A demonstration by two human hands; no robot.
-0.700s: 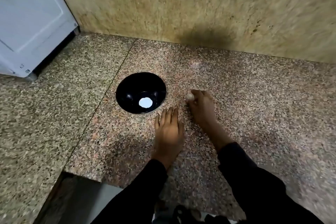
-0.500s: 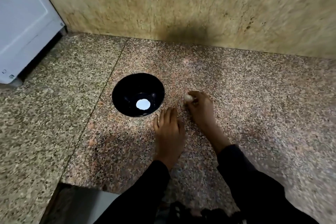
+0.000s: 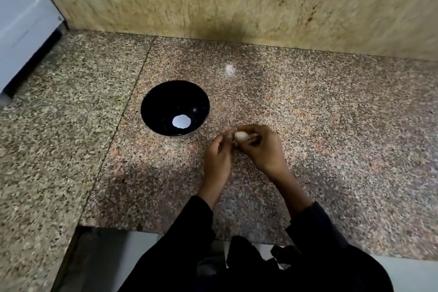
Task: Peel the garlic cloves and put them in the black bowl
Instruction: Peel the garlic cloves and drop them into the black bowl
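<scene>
Fingers of the right hand curl round a pale garlic clove and pinch it between thumb and fingertips. The left hand meets it from the left, its fingertips bent in against the clove's left end; whether they pinch the skin or only touch it cannot be told, as the spot is small and blurred. Both hands are raised a little over the counter, just right of and nearer than the bowl.

The bowl is black and round and stands on the pinkish granite slab, close to the seam where that slab meets a greyer one on the left. A white patch shows at its bottom; whether it is a thing or a glare cannot be told. The clove is outside the bowl, near its right rim.

Black sleeves cover both forearms. A beige stone wall rises at the far side, and a white panel stands at the far left. A small bright spot lies on the counter beyond the hands.
</scene>
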